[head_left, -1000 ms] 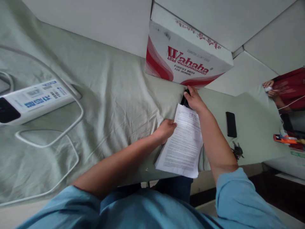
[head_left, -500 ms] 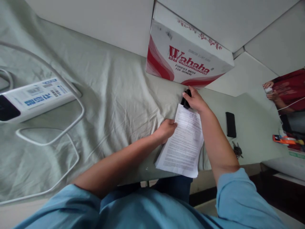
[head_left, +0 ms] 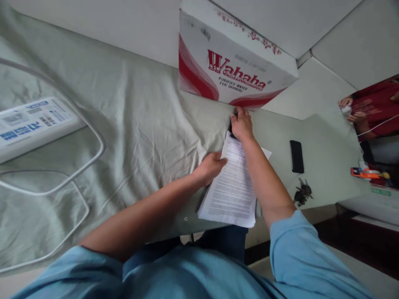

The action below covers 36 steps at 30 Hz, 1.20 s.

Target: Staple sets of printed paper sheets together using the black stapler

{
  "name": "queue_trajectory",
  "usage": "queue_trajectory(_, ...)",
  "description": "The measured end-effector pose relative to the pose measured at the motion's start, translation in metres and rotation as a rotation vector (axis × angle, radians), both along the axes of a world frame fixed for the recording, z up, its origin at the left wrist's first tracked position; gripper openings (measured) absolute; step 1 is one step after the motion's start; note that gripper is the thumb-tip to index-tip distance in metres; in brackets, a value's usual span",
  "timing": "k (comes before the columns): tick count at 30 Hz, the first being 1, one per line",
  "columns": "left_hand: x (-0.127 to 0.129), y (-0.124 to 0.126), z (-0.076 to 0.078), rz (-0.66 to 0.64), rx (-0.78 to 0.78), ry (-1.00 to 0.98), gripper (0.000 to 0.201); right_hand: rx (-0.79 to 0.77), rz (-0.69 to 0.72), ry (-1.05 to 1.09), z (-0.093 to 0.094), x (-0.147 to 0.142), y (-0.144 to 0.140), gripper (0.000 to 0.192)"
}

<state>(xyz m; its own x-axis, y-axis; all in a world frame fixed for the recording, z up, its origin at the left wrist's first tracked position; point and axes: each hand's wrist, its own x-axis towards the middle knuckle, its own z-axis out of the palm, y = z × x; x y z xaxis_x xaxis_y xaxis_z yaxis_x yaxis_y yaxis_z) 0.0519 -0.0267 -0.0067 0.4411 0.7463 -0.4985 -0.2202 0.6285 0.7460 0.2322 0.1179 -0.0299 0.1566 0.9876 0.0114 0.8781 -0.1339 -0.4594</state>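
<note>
Both hands on paper stack [head_left: 230, 192]: left hand [head_left: 211, 167] fingers flat on edge, right hand [head_left: 241, 124] clamped on black clip [head_left: 231, 129] at top.

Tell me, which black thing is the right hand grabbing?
The small black thing at the top edge of the papers, under the right hand. The other, a black phone, lies untouched farther right.

sleeves [head_left: 299, 245]: lt blue, rolled abv elbows | forearms bare | trousers [head_left: 224, 241]: dk blue
</note>
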Motion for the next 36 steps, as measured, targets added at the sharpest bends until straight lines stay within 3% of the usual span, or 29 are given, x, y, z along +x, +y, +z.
queue_trajectory(6, -0.006, 0.000, -0.004, -0.091, -0.044, -0.078, 0.010, 0.058, -0.034, -0.015, 0.009, 0.010, 0.025, 0.050)
queue_trajectory(10, -0.009, 0.000, -0.007, -0.121, -0.126, -0.270, 0.013, 0.046, -0.019, 0.285, 0.024, 0.033, 0.026, 0.069)
queue_trajectory(13, -0.010, 0.002, -0.005, -0.107, -0.167, -0.357, 0.016, 0.098, -0.081, 0.598, 0.052, 0.071, -0.006, 0.071)
queue_trajectory(17, -0.011, 0.005, 0.000, -0.017, -0.188, -0.398, 0.023, 0.357, -0.314, 0.739, 0.083, 0.121, -0.089, 0.056)
queue_trajectory(20, -0.009, 0.006, 0.001, 0.125, -0.151, -0.406, 0.028, 0.396, -0.360, 0.736, 0.072, 0.121, -0.148, 0.061)
queue_trajectory(23, -0.009, 0.005, 0.001, 0.222, -0.081, -0.382, 0.033, 0.329, -0.250, 0.847, 0.041, 0.092, -0.179, 0.070)
queue_trajectory(25, -0.010, 0.005, 0.001, 0.227, -0.051, -0.371, 0.038, 0.340, -0.193, 0.903, 0.022, 0.071, -0.184, 0.063)
queue_trajectory(28, -0.016, 0.006, 0.004, 0.178, -0.065, -0.419, 0.045, 0.407, -0.259, 0.895, 0.009, 0.057, -0.181, 0.055)
queue_trajectory(32, -0.021, 0.010, 0.004, 0.093, -0.148, -0.466, 0.045, 0.458, -0.329, 0.880, 0.006, 0.066, -0.180, 0.045)
queue_trajectory(36, -0.022, 0.011, -0.004, 0.001, -0.248, -0.412, 0.046, 0.391, -0.326, 0.873, 0.005, 0.071, -0.187, 0.036)
